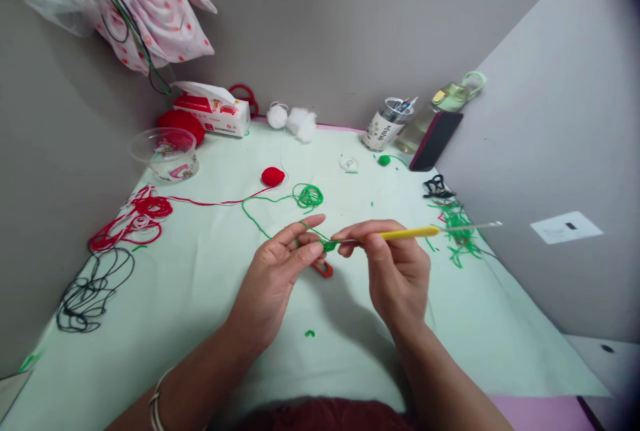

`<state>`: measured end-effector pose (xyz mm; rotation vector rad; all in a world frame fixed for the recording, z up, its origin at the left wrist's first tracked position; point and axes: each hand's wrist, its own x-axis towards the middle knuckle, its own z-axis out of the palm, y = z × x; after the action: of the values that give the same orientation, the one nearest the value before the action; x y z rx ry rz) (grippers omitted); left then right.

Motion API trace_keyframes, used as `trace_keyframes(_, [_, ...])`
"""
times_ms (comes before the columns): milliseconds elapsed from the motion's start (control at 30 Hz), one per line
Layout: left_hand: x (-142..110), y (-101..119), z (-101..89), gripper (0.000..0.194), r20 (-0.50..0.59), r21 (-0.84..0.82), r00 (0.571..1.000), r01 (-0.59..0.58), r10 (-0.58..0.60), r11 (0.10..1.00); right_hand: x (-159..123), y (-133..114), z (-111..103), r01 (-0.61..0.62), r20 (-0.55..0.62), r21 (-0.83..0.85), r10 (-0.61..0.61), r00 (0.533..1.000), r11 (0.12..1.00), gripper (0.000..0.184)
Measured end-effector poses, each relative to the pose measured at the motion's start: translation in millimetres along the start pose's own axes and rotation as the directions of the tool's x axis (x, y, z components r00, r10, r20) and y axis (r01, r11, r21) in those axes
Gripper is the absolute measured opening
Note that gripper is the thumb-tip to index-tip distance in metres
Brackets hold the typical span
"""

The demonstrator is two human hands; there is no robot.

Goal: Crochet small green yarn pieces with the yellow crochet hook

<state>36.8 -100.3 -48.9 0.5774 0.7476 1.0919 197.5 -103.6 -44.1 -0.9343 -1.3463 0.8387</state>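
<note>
I see the left hand point(275, 271) pinching a small green crochet piece point(329, 246) above the table point(170, 298), green yarn point(309, 196) coiled at eleven o'clock; the right hand's point(399, 263) grip holds a yellow-handled hook point(410, 234) to it from three. Likely mid-stitch; next calls for taut yarn.

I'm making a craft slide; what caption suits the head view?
The right hand holds a yellow-handled crochet hook to a small green yarn piece pinched in the left hand.

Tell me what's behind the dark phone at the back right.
A clear bottle with a green lid stands partly behind the phone. The phone covers part of the bottle's body, so whatever lies directly behind it there cannot be seen.
</note>
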Motion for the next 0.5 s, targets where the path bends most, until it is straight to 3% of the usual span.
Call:
trace_keyframes(67, [0,-1,0.0,0.035,-0.046,0.049,0.998,-0.041,0.043,0.998,-2,-2,-1,0.17,0.049,-0.161,-0.164,0.985,0.972,0.022])
trace_keyframes(167, [2,-2,0.0,0.035,-0.11,0.13,0.986,-0.107,0.122,0.986,-5,-3,-2,0.423,0.214,-0.373,-0.367,0.905,0.826,0.029])
trace_keyframes(233, [2,-3,-0.2,0.035,-0.126,0.162,0.98,-0.132,0.153,0.978,-8,-2,-2,0.52,0.305,-0.489,-0.421,0.854,0.701,0.034])
trace_keyframes(333, [1,-5,-0.4,0.043,-0.091,0.113,0.989,-0.103,0.114,0.988,-11,1,-2,0.579,0.383,-0.579,-0.435,0.815,0.574,0.043])
trace_keyframes(400, [0,-4,-0.3,0.046,-0.02,0.004,1.0,-0.021,0.021,1.0,-12,2,-2,0.564,0.37,-0.596,-0.429,0.824,0.571,0.046])
trace_keyframes(500, [0,-1,0.3,0.04,0.07,-0.145,0.992,0.111,-0.102,0.983,-10,1,-1,0.434,0.202,-0.495,-0.386,0.9,0.753,0.04])
